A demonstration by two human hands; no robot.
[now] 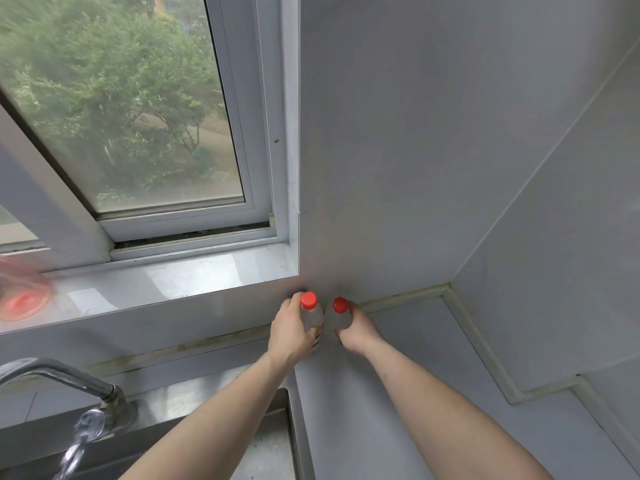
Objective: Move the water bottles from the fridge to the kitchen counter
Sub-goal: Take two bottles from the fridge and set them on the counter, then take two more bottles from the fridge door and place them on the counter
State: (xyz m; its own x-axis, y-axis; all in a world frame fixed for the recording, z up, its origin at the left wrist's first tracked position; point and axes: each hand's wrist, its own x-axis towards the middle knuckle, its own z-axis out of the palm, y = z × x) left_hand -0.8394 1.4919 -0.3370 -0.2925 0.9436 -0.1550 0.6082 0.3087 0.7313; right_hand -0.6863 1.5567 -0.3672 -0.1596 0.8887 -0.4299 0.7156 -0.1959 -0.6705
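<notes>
Grey kitchen counter [398, 393] bearing two upright red-capped bottles [311, 315].

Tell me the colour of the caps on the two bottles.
Both caps are red, seen in the head view.

left bottle [310, 315]: clear body, red cap
right bottle [341, 316]: clear body, red cap
counter [408, 393]: plain pale grey, no pattern
wall [398, 133]: plain pale grey, thin seam lines
sealant strip [405, 296]: yellowed off-white, darker stains in places
window frame [266, 133]: white
sill [180, 282]: glossy grey-white
trees behind the glass [131, 109]: green
blurred object on sill [20, 296]: pink-red
tap [65, 379]: silver metal
sink [266, 445]: dull steel grey
</notes>
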